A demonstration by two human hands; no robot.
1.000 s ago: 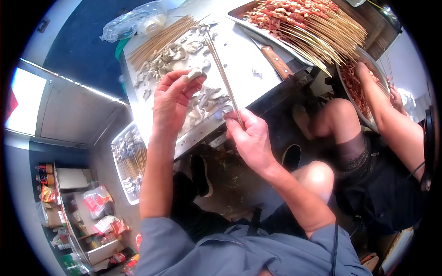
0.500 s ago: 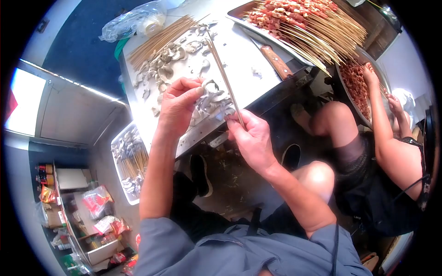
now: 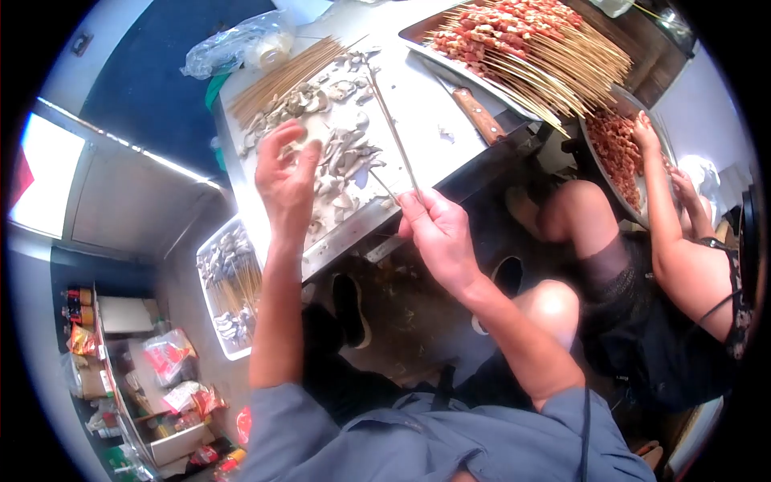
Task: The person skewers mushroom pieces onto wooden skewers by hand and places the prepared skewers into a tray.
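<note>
My left hand [image 3: 287,173] is raised over the left side of the white table [image 3: 430,165], fingers apart, with nothing visible in it. Near it lie loose grey-white mushroom pieces [image 3: 345,157], which look like oyster mushroom. At the table's front edge my right hand [image 3: 436,233] is closed around thin bamboo skewers [image 3: 393,128]. Most of these point away across the table; a separate one slants left towards the mushroom pieces. Whether a piece is on its tip I cannot make out. Farther back lies a row of bare skewers [image 3: 281,76].
A tray of meat skewers [image 3: 514,48] stands at back right, beside a wooden-handled knife [image 3: 479,116]. Lower left is a white tray of mushroom skewers [image 3: 210,297]. At right, another person's hands [image 3: 646,136] work over a bowl of meat [image 3: 614,153]. A plastic bag [image 3: 233,48] lies behind.
My left hand has moved left and back, away from the skewers, and its fingers have opened; the mushroom piece is no longer in them. My right hand stays nearly in place with the skewers.
</note>
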